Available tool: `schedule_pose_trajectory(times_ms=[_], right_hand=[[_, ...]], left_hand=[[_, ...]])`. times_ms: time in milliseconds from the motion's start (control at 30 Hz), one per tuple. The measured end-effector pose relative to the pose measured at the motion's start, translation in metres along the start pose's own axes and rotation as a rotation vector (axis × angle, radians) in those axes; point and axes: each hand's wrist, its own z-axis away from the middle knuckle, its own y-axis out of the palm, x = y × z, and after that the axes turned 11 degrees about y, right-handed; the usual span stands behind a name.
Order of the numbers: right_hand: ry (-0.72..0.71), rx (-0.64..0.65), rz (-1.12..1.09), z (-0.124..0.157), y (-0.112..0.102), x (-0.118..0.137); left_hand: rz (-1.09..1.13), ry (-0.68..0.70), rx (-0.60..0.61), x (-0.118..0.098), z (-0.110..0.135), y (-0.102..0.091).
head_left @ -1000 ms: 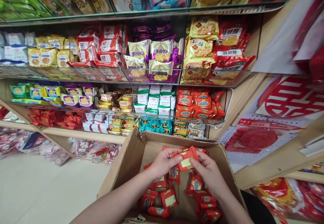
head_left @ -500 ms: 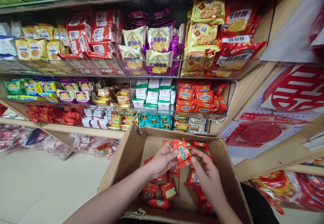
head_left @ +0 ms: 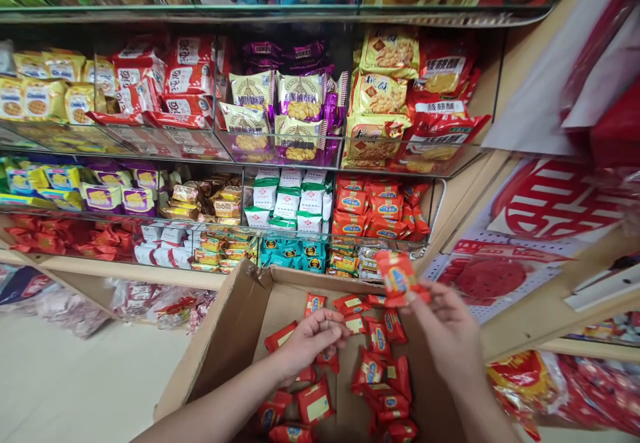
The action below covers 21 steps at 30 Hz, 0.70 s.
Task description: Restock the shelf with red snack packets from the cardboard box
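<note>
An open cardboard box (head_left: 227, 336) sits in front of me with several red-orange snack packets (head_left: 385, 369) loose on its bottom. My right hand (head_left: 450, 336) is raised over the box's far right corner, its fingers pinched on one red-orange packet (head_left: 397, 277) held upright. My left hand (head_left: 313, 341) hovers lower inside the box with its fingers curled inward, just above the packets; I see nothing in it. The same kind of red-orange packets (head_left: 380, 206) fill the shelf compartment right behind the held one.
Glass shelves (head_left: 280, 156) hold rows of yellow, purple, red, white and blue snack packs. A wooden side panel (head_left: 465, 196) bounds the shelves on the right, with red paper decorations (head_left: 550, 196) beyond it. Bagged goods lie on the pale floor (head_left: 75, 376) at left.
My right hand lifted a single packet up and to the right, toward the shelf. My left hand let go of the bundle and dropped lower into the box.
</note>
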Motion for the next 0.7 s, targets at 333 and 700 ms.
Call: schedule_pose_trajectory(times_ms=[333,700], right_hand=[[-0.551,-0.457,0.726,-0.113,0.0,0.082],[-0.478,-0.461,1.002,-0.161,0.05,0.086]], left_hand=[[-0.057,-0.099,0.043,0.008,0.001,-0.005],[-0.105,-0.171,0.065,0.028,-0.001,-0.011]])
